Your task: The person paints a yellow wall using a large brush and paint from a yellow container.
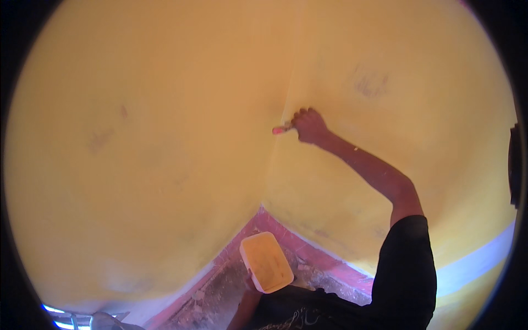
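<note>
My right hand (309,125) is stretched out to the corner where two yellow walls (176,110) meet. Its fingers are closed around a small paintbrush (279,130), whose red end points left; the bristles are hard to make out. Low in front of my body, my left hand (252,281) grips a pale rectangular plastic tub (243,254) by its left side. Yellow-orange paint (267,259) lies inside the tub, with a darker patch near its lower right. Most of the left hand's fingers are hidden behind the tub.
A pink-red skirting band (316,257) runs along the foot of both walls. Rubble and dust (201,294) cover the floor in the corner. Metal-framed furniture (77,319) stands at the lower left; a dark object (514,165) is at the right edge. Dark smudges (374,82) mark the walls.
</note>
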Demonstrator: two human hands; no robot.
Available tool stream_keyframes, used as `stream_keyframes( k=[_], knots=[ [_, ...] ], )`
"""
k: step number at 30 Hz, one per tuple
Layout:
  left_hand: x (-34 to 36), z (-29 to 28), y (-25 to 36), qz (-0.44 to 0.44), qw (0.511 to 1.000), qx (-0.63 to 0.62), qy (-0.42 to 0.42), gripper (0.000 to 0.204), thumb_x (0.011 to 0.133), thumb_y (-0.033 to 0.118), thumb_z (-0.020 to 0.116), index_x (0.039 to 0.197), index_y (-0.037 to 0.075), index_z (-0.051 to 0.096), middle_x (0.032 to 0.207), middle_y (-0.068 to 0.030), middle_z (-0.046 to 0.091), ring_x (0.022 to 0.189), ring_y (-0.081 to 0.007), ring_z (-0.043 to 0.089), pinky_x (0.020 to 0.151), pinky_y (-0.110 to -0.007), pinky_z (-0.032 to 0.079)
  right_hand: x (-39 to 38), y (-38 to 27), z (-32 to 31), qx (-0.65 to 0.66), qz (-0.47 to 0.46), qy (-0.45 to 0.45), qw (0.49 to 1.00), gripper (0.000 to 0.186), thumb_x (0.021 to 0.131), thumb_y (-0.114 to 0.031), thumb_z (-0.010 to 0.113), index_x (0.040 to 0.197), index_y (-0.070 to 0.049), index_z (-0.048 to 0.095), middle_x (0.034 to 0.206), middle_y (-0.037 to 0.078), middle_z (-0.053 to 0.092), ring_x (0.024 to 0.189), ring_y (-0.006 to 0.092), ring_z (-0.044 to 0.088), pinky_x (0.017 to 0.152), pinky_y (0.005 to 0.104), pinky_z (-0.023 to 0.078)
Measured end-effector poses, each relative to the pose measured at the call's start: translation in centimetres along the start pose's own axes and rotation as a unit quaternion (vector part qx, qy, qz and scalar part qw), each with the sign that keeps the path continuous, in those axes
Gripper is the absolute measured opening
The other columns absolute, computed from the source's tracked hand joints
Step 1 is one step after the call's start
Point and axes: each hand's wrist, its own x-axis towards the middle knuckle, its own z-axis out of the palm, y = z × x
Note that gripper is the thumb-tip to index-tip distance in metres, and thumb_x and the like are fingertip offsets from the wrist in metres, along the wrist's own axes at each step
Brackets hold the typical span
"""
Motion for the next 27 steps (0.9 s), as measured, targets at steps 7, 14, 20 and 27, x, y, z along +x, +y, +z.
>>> stream_keyframes(
  k=[7, 14, 20, 27],
  knots=[
    [0.4, 2.0, -0.4, -0.01, 1.0, -0.023, 0.011, 0.073, 0.079, 0.047, 0.055, 0.135, 0.008, 0.031, 0.132, -0.0134, 0.043, 0.117, -0.0345, 0.045, 0.098, -0.053, 0.035, 5.8, 13.7, -21.8, -0.101, 0.221, 0.259, 0.935, 0.019, 0.065, -0.009, 0.06, 0.084, -0.01, 0.062, 0.078, 0.011, 0.06, 0.072, 0.0297, 0.059, 0.067, 0.0414, 0.046],
    [-0.2, 1.7, 0.2, 0.001, 1.0, -0.023, -0.005, 0.071, 0.08, 0.047, 0.054, 0.135, 0.008, 0.032, 0.131, -0.0137, 0.044, 0.117, -0.0343, 0.046, 0.098, -0.051, 0.036, 4.8, 10.6, -11.2, -0.157, -0.013, 0.272, 0.949, 0.03, 0.07, -0.005, 0.054, 0.098, -0.013, 0.059, 0.099, 0.009, 0.056, 0.098, 0.0248, 0.053, 0.084, 0.0401, 0.042],
    [-0.2, -0.5, -0.1, -0.007, 1.0, 0.011, -0.017, 0.07, 0.08, 0.047, 0.053, 0.135, 0.008, 0.033, 0.131, -0.0137, 0.044, 0.116, -0.0339, 0.046, 0.098, -0.05, 0.036, -1.0, 1.5, 1.2, -0.062, -0.092, 0.105, 0.988, 0.025, 0.058, -0.008, 0.063, 0.082, -0.01, 0.063, 0.087, 0.006, 0.057, 0.09, 0.0231, 0.053, 0.078, 0.0365, 0.042],
    [-0.7, 2.0, -0.4, 0.01, 0.999, 0.025, 0.026, 0.069, 0.08, 0.047, 0.053, 0.134, 0.007, 0.034, 0.129, -0.013, 0.046, 0.115, -0.0327, 0.047, 0.098, -0.049, 0.037, 5.0, 12.1, -17.2, -0.042, 0.166, 0.198, 0.965, 0.021, 0.061, -0.015, 0.062, 0.082, -0.01, 0.061, 0.082, 0.01, 0.061, 0.082, 0.0287, 0.059, 0.075, 0.0405, 0.044]
  ],
)
